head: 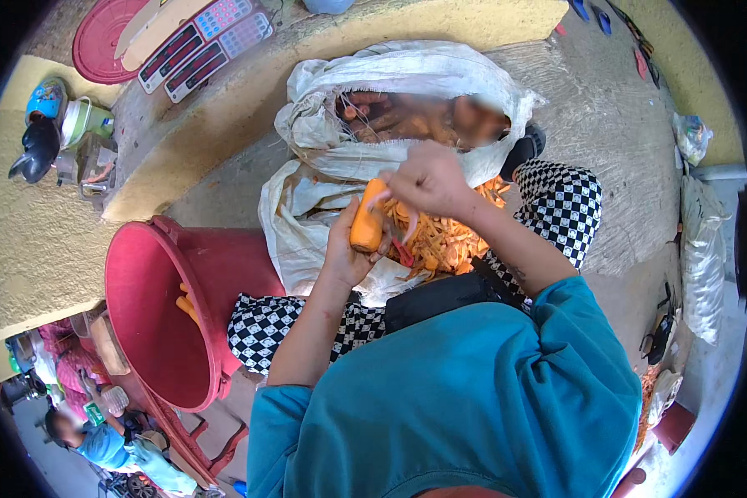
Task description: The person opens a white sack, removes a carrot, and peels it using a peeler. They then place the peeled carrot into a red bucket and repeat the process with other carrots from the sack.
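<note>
My left hand (347, 252) holds a thick peeled carrot (367, 218), its bright orange flesh bare. Above the carrot's upper end, my right hand (428, 180) is curled around a pink hand tool (411, 227), likely a peeler, blurred by motion. Beneath both hands, orange peelings (457, 249) are heaped on a spread white woven sack (302, 249). A small red object (403, 252) shows among them, partly hidden. Just beyond stands an open white woven sack (404, 68) of unpeeled, soil-brown roots (398, 121), part of its contents blurred.
To the left, a big red plastic tub (162, 311) lies tilted with a few peeled carrots (188, 305) inside. A digital scale (202, 53) and a red lid (103, 40) sit on the upper-left ledge. Another person (109, 445) is at lower left. A filled white sack (703, 261) leans at right.
</note>
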Demonstrator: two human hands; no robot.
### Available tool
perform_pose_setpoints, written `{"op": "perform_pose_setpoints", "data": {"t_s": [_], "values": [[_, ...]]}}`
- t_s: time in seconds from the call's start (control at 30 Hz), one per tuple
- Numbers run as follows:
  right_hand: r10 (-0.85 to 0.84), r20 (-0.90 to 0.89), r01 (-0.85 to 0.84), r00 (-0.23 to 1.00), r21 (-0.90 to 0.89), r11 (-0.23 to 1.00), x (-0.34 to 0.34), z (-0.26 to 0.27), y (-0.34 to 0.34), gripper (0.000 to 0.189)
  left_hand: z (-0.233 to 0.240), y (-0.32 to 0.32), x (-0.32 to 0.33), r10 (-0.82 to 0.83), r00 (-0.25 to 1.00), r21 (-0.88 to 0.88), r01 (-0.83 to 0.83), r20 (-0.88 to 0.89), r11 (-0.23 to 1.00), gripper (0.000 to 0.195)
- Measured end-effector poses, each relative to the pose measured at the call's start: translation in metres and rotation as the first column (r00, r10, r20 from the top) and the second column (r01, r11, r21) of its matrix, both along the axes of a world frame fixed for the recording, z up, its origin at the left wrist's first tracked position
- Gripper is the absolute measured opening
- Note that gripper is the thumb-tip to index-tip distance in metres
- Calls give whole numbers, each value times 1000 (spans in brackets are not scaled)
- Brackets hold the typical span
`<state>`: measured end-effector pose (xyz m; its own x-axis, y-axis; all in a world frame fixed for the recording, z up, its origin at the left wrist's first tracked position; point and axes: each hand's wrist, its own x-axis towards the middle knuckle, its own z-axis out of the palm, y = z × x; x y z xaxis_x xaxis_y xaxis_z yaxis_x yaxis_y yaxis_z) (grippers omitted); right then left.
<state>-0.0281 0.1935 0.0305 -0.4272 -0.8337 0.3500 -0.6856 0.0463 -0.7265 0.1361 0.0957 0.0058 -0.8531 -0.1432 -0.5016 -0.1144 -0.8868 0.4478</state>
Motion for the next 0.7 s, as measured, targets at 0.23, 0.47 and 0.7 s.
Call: {"op": "perform_pose_setpoints", "data": {"t_s": [0.23, 0.47, 0.7], "values": [[53, -340, -99, 939, -118, 988, 7, -8, -8, 33, 0, -3, 5, 2, 993, 21, -5, 118, 1000, 42], [-275, -442, 330, 854, 50, 943, -68, -46, 2, 33, 8, 5, 14, -139, 985, -79, 131, -104, 988, 44], [-54, -438, 75, 897, 31, 997, -29, 4, -2, 32, 13, 7, 10, -164, 983, -406, 185, 85, 895, 59]]}}
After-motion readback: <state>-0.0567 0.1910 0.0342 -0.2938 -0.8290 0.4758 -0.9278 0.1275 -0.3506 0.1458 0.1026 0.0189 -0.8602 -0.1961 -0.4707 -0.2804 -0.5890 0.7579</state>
